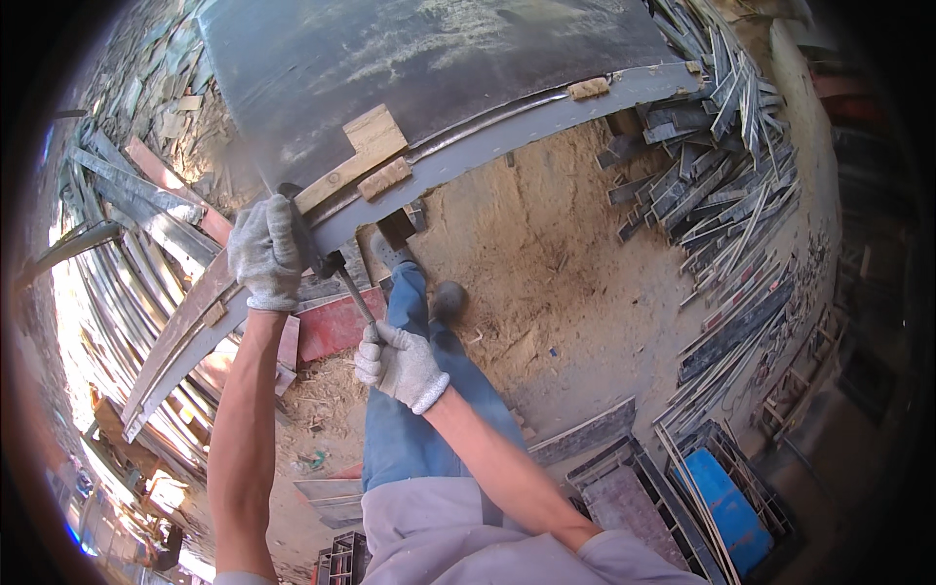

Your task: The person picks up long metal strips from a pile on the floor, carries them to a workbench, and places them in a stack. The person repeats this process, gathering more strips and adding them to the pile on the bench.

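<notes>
Both my hands wear grey knit gloves and are on a dark metal bar clamp (312,242) at the near left corner of a large dark panel (439,58). My left hand (265,252) is wrapped round the clamp's upper part, which its fingers partly hide. Lower and to the right, my right hand (402,367) closes round the clamp's slanting handle (357,298). Along the panel's near edge runs a grey strip (517,144). A pale wooden piece (375,136) lies on the panel beside the clamp, with a small wood block (385,179) on the strip.
Another wood block (588,90) sits farther right along the edge. Piled boards (726,185) line the right side; long strips (166,322) lean at the left. A red board (336,324) lies by my feet on dusty ground. A blue panel (726,507) is at lower right.
</notes>
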{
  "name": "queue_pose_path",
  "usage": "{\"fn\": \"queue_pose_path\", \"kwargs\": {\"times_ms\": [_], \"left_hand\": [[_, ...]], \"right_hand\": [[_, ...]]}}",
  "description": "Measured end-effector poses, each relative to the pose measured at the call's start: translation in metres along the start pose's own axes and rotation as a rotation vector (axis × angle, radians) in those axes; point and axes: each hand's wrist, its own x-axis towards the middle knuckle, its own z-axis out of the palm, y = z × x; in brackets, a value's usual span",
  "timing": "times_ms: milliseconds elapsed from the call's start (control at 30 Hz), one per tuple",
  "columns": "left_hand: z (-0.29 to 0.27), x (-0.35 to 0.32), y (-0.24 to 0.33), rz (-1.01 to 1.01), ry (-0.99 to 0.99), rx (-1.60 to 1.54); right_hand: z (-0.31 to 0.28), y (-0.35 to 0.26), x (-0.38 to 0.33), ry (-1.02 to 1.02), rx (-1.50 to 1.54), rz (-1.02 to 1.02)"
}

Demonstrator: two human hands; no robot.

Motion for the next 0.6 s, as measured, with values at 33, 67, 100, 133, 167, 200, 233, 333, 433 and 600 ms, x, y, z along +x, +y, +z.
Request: {"fn": "queue_pose_path", "kwargs": {"times_ms": [33, 67, 100, 133, 167, 200, 233, 333, 433, 600], "left_hand": [[0.0, -0.001, 0.0, -0.014, -0.001, -0.014], [0.001, 0.0, -0.002, 0.002, 0.004, 0.006], [0.003, 0.0, -0.004, 0.017, 0.008, 0.027], [0.004, 0.001, -0.006, 0.033, 0.012, 0.047], [0.003, 0.001, -0.003, 0.037, 0.019, 0.045], [0.002, 0.002, -0.001, 0.034, -0.001, 0.053], [0.0, 0.003, 0.0, 0.031, -0.02, 0.061], [0.001, 0.003, 0.002, 0.012, -0.013, 0.045], [0.001, 0.001, 0.002, 0.012, 0.012, 0.038], [0.0, 0.005, 0.005, 0.033, 0.019, 0.017]], "right_hand": [[-0.002, 0.001, -0.002, 0.032, 0.001, -0.016], [0.004, 0.0, -0.002, 0.061, 0.002, -0.028], [0.012, -0.002, -0.007, 0.261, -0.343, -0.125], [0.018, 0.0, -0.005, 0.366, -0.855, -0.384], [0.019, 0.005, -0.005, 0.464, -1.364, -0.651], [0.02, 0.008, -0.003, 0.551, -1.872, -0.921], [0.018, 0.005, 0.005, 0.501, -1.955, -1.078], [0.044, 0.0, 0.01, 0.691, -1.07, -0.351], [0.039, -0.009, 0.009, 0.594, -1.064, -0.373], [0.021, 0.006, 0.007, 0.507, -1.814, -0.786]]}}
